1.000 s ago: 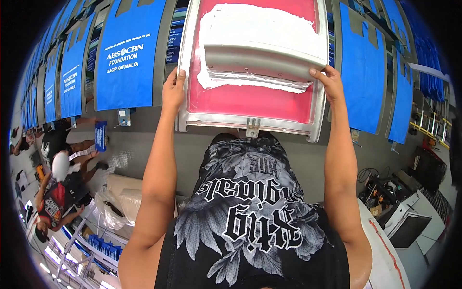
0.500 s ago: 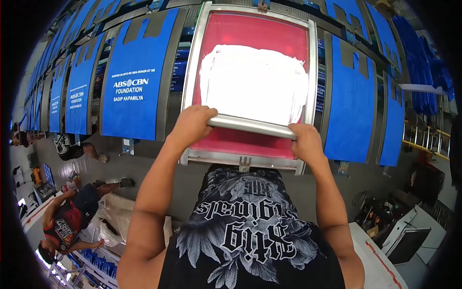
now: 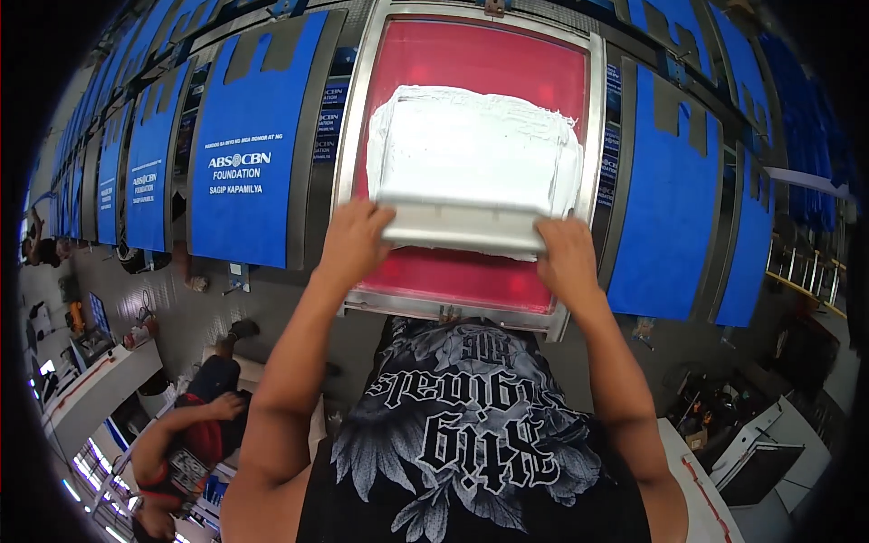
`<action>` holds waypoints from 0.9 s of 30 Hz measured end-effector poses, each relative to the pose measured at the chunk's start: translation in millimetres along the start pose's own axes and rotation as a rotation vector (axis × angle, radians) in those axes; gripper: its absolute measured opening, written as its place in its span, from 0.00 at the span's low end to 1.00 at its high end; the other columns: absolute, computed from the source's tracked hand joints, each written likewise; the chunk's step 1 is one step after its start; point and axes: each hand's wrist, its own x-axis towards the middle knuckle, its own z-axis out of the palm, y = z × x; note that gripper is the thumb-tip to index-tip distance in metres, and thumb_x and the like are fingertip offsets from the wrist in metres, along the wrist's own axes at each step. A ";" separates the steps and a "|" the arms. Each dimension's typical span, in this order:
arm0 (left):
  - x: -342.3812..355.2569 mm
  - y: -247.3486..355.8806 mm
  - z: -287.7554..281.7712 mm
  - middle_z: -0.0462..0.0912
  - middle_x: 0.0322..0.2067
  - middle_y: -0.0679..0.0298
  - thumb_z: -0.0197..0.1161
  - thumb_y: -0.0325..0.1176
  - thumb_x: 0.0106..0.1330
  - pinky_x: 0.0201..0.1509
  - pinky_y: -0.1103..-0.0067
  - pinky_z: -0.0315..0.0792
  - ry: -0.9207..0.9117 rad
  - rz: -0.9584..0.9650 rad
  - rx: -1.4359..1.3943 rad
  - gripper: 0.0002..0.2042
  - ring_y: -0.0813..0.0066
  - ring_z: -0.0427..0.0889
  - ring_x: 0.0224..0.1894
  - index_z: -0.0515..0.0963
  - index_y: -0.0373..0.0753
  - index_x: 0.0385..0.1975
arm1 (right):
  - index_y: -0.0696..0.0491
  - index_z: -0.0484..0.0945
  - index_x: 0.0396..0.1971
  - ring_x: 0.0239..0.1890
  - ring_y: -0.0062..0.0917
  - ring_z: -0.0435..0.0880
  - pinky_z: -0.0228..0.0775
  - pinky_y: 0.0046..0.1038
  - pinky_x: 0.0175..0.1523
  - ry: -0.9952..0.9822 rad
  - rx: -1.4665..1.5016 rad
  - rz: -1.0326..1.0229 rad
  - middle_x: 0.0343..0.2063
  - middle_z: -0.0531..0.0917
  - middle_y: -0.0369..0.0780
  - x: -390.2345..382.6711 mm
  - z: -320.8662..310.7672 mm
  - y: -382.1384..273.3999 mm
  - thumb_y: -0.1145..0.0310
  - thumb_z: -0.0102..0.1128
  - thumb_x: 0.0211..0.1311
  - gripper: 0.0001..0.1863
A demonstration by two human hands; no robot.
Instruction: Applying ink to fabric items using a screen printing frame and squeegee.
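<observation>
A metal-framed printing screen (image 3: 595, 109) with red mesh (image 3: 471, 50) lies in front of me, a broad patch of white ink (image 3: 471, 145) spread across it. My left hand (image 3: 356, 240) is closed on the left end of a silver squeegee (image 3: 462, 226), and my right hand (image 3: 566, 249) grips its right end. The squeegee rests crosswise over the lower edge of the ink, with red mesh showing below it. A metal bracket (image 3: 447, 311) is fixed at the frame's near side.
Blue printed bag pieces (image 3: 249, 109) lie on flat boards either side of the screen, with more hanging at far right (image 3: 798, 109). A co-worker in red and black (image 3: 176, 452) is at lower left. A yellow ladder (image 3: 806, 281) and dark equipment (image 3: 751, 475) are on the right.
A second ago the screen sat higher in view, with my hands at the squeegee's ends farther up; they now sit lower and closer together. The co-worker at left has moved to the right.
</observation>
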 end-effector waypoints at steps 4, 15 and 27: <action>-38.4 22.5 0.6 0.76 0.32 0.61 0.66 0.23 0.33 0.43 0.68 0.67 -0.003 -0.013 -0.081 0.21 0.60 0.75 0.39 0.75 0.39 0.35 | 0.56 0.75 0.36 0.39 0.41 0.75 0.63 0.43 0.51 -0.056 0.085 0.059 0.32 0.79 0.44 -45.0 -9.3 -28.9 0.84 0.55 0.30 0.23; 156.0 -37.9 -11.2 0.81 0.26 0.53 0.71 0.36 0.44 0.41 0.65 0.74 -0.041 -0.129 -0.026 0.16 0.54 0.81 0.33 0.82 0.39 0.34 | 0.49 0.81 0.37 0.32 0.44 0.80 0.72 0.40 0.39 0.020 -0.073 0.083 0.24 0.81 0.49 130.8 -24.0 70.8 0.76 0.58 0.37 0.20; 86.9 -29.7 11.4 0.80 0.22 0.53 0.70 0.29 0.38 0.39 0.65 0.72 0.037 -0.026 0.056 0.18 0.53 0.80 0.29 0.82 0.40 0.35 | 0.52 0.80 0.42 0.39 0.41 0.78 0.61 0.43 0.58 -0.077 -0.134 0.137 0.31 0.82 0.46 63.0 3.3 42.5 0.80 0.59 0.35 0.25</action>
